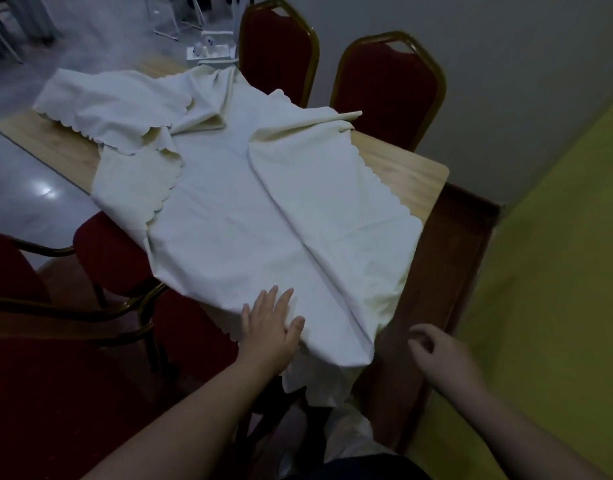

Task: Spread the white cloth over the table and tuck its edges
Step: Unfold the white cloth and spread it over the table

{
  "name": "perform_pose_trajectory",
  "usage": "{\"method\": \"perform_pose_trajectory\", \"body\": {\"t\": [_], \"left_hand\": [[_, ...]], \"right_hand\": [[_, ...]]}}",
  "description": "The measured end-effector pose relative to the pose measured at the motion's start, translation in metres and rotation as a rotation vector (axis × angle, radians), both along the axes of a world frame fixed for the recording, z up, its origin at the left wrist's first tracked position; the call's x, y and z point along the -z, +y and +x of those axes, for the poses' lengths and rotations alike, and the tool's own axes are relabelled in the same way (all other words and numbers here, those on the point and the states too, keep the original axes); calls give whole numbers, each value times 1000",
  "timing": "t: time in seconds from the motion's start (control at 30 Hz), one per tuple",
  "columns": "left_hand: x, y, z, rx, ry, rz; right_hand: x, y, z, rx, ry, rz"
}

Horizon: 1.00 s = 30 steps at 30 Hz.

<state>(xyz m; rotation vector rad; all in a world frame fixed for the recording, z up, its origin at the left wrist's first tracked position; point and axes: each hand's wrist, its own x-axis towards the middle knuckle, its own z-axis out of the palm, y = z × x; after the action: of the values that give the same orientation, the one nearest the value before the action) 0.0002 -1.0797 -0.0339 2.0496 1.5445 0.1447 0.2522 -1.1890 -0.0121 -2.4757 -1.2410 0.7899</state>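
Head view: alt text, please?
A white cloth lies crumpled and partly folded over a wooden table. The left hand presses flat on its near edge; the right hand hovers beside it, loosely curled, empty.

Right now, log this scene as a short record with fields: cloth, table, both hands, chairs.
cloth: white cloth, partly unfolded, still bunched at the far end, right flap folded back over the middle, near edge hanging off the table
table: wooden table, bare wood showing at the right and far left
left hand: left hand, flat on the cloth's near edge, fingers straight
right hand: right hand, off the cloth, fingers loosely curled, holding nothing
chairs: red chairs, along the far side and at the left
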Motion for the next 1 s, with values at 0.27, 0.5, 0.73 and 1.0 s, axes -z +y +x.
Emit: {"method": "perform_pose_trajectory", "body": {"t": [0.27, 0.5, 0.73, 1.0], "left_hand": [[-14, 34, 18, -64, -170, -19], [-7, 70, 47, -186, -227, -9], [0, 120, 111, -366, -144, -19], [1, 130, 164, -614, -33, -70]], "right_hand": [[-38, 78, 12, -13, 68, 238], [-32, 163, 68, -125, 19, 277], [4, 274, 126, -340, 0, 209], [36, 369, 151, -817, -131, 158]]}}
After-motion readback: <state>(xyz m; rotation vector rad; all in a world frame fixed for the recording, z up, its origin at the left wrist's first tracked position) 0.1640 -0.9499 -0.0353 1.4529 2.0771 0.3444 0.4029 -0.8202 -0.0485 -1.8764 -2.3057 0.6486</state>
